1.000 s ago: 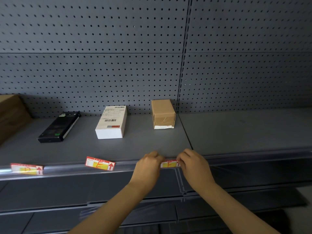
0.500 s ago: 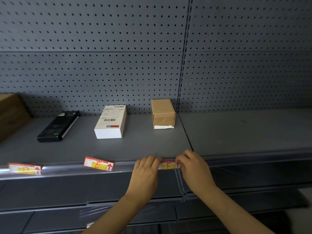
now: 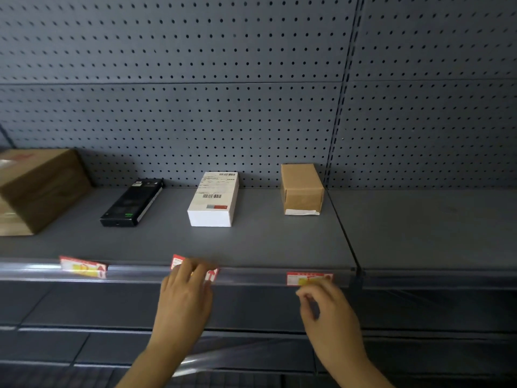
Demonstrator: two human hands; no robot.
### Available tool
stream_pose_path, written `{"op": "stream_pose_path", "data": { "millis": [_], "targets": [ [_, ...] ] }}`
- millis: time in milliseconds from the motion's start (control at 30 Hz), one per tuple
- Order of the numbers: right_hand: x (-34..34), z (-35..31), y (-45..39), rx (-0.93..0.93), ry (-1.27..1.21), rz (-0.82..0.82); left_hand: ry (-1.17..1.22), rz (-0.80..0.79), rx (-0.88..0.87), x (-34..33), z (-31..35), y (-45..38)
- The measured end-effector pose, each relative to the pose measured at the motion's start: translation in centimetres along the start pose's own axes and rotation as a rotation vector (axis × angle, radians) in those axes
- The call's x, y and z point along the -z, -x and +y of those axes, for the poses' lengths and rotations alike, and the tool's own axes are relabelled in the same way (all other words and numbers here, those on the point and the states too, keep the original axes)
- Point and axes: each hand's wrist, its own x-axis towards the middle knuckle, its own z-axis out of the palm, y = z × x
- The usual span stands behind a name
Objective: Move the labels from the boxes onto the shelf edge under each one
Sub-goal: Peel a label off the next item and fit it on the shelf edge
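Head view: left hand (image 3: 183, 298) flat, fingers spread on the middle label (image 3: 179, 261); right hand (image 3: 330, 312) loosely curled, empty.

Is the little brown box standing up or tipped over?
Standing up. The little brown box sits flat on the shelf, its top level.

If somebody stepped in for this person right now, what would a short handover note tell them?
Left hand: fingers lie over the middle label, under the white box; that label sits crooked.
Right hand: just below the right label, empty as far as shows.
Done: three labels on the shelf edge, the right one flat under the small brown box, the left label near the black box.
Left: straighten the middle label; the left one also looks tilted.
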Motion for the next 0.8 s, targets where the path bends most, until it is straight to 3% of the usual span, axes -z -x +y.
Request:
{"op": "stream_pose_path", "data": {
  "millis": [133,367,567,800],
  "targets": [
    [-4.1,-4.8,0.3,0.080,-0.069,-0.137,-0.004,0.009,0.099,1.8,-4.5,-0.9],
    [-8.7,-11.7,-2.4,0.075,-0.035,-0.073,0.177,-0.031,-0.035,2.0,-8.5,-3.0],
    [-10.8,-13.5,-3.4,-0.011,0.078,0.004,0.286,-0.059,-0.185,1.0,-10.6,-3.6],
    [-10.7,-12.7,-4.5,0.142,0.290,-0.014,0.259,-0.087,-0.218,0.2,-10.9,-3.1]
  ]
}}
